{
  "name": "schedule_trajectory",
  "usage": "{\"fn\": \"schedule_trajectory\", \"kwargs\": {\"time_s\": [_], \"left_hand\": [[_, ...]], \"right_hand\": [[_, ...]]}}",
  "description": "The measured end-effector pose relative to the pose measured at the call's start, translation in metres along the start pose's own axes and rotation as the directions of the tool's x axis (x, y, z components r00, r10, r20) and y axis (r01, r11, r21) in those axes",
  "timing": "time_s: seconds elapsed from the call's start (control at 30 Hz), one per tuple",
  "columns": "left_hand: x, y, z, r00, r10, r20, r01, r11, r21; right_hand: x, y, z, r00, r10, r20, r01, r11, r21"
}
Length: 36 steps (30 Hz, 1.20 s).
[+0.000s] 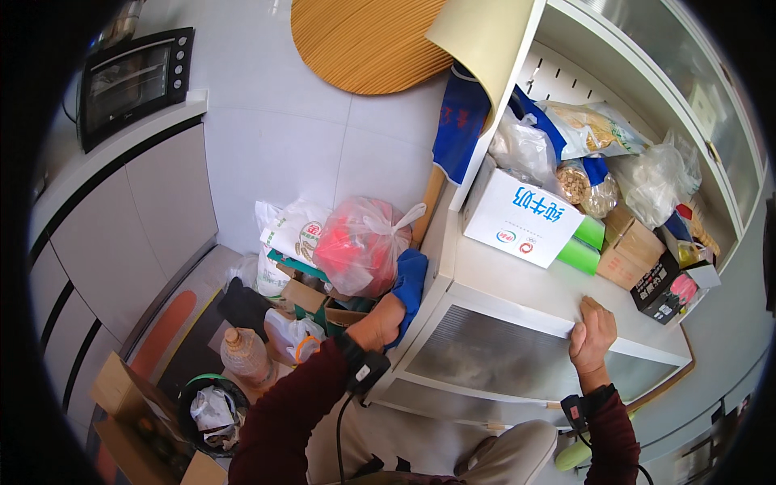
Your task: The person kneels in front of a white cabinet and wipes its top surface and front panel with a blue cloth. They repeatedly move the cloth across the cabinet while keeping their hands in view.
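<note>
Low beside the white cabinet point(439, 251), my left hand point(379, 321) has a blue cloth point(411, 276) in its grasp. The cloth lies against the cabinet's side panel, and part of it is hidden behind my hand. A knotted plastic bag with something red inside point(364, 242) sits just beyond that hand. My right hand point(593, 333) rests on the front edge of the cabinet's countertop point(515, 285), fingers curled in, with nothing visible in it. Ribbed glass doors point(479, 351) are below the countertop.
A white carton point(521, 212), green boxes point(582, 242) and a brown box point(630, 248) line the countertop. Left on the floor stand a plastic bottle point(245, 357), a waste bin point(215, 415) and an open cardboard box point(139, 436). A toaster oven point(136, 85) sits on the far counter.
</note>
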<state>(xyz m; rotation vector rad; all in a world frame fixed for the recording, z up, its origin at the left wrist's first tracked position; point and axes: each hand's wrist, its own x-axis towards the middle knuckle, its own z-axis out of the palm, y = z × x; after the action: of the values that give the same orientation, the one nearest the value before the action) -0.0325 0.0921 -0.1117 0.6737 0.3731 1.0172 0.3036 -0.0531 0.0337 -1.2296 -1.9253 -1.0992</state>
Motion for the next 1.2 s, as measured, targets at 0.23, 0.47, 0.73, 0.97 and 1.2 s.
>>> {"fn": "schedule_trajectory", "kwargs": {"time_s": [0.23,0.47,0.73,0.97,1.2], "left_hand": [[-0.054,0.028,0.047,0.958,0.218,-0.186,-0.184,0.966,0.183],[-0.038,0.106,0.119,0.720,0.673,0.170,-0.659,0.585,0.474],[-0.039,0.071,0.159,0.629,0.299,0.718,-0.382,-0.685,0.620],[-0.020,0.032,0.193,0.615,0.255,0.746,-0.358,-0.753,0.552],[0.003,0.000,0.229,0.586,0.137,0.799,-0.537,-0.673,0.509]], "right_hand": [[0.001,-0.001,0.000,1.000,-0.006,-0.015,0.006,1.000,-0.016],[0.003,-0.002,-0.004,1.000,0.008,-0.024,-0.008,1.000,-0.001],[0.003,-0.001,-0.003,0.993,0.053,-0.101,-0.051,0.998,0.020],[0.000,0.004,0.001,0.986,0.048,-0.159,-0.045,0.999,0.020],[0.002,0.004,-0.004,0.987,0.079,-0.142,-0.067,0.994,0.084]]}}
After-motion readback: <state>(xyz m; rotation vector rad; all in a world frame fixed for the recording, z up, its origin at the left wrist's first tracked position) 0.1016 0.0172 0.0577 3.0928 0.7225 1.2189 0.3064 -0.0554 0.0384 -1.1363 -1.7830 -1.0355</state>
